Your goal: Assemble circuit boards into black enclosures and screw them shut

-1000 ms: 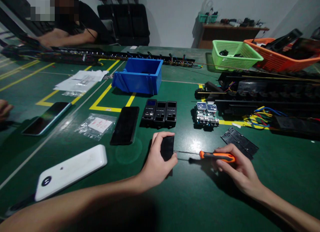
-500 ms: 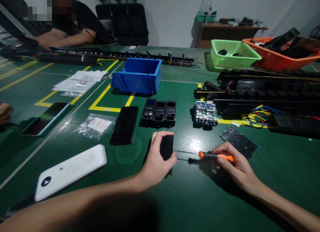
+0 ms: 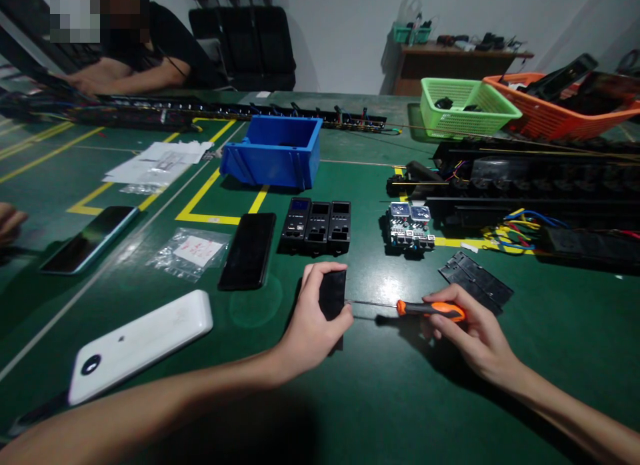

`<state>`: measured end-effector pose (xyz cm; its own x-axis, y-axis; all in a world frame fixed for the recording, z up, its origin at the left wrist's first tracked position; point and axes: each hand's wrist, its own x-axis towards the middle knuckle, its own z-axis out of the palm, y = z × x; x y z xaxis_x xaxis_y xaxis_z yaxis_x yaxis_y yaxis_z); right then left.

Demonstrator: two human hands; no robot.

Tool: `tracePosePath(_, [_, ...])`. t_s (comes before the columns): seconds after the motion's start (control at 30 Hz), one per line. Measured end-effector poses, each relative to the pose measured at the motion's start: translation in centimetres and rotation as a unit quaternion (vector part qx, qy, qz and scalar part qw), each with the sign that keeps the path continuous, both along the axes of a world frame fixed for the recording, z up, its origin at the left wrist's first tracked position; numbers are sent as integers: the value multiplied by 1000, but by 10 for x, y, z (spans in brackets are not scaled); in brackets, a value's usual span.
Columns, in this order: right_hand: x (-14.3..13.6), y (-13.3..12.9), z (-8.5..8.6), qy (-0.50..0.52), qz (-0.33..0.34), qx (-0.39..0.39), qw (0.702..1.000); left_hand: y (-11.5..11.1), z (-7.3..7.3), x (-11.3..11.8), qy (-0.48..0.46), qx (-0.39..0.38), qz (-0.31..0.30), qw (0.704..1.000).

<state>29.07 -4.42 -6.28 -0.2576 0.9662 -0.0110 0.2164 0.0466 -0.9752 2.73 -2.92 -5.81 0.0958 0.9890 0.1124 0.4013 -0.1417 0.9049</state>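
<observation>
While left hand (image 3: 317,318) grips black case (image 3: 333,295), right hand (image 3: 473,328) holds orange-black screwdriver (image 3: 433,309), tip at case edge.

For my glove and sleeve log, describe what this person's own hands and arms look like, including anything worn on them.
The left hand and right hand are ungloved, with no ring, watch or bracelet visible. The left forearm and right forearm are slender and sleeveless as far as the view reaches, with no cable or clear marking.
</observation>
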Motion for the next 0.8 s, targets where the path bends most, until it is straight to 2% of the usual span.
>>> tracePosePath(0.43, [-1, 1, 0, 5, 27, -14, 1000, 0, 0, 0, 7, 5, -2, 1000])
tracePosePath(0.67, [0, -1, -1, 13, -11, 24, 1000, 0, 1, 0, -8, 0, -4, 1000])
tracePosePath(0.8, [2, -3, -3, 22, -11, 26, 999, 0, 1, 0, -9, -3, -3, 1000])
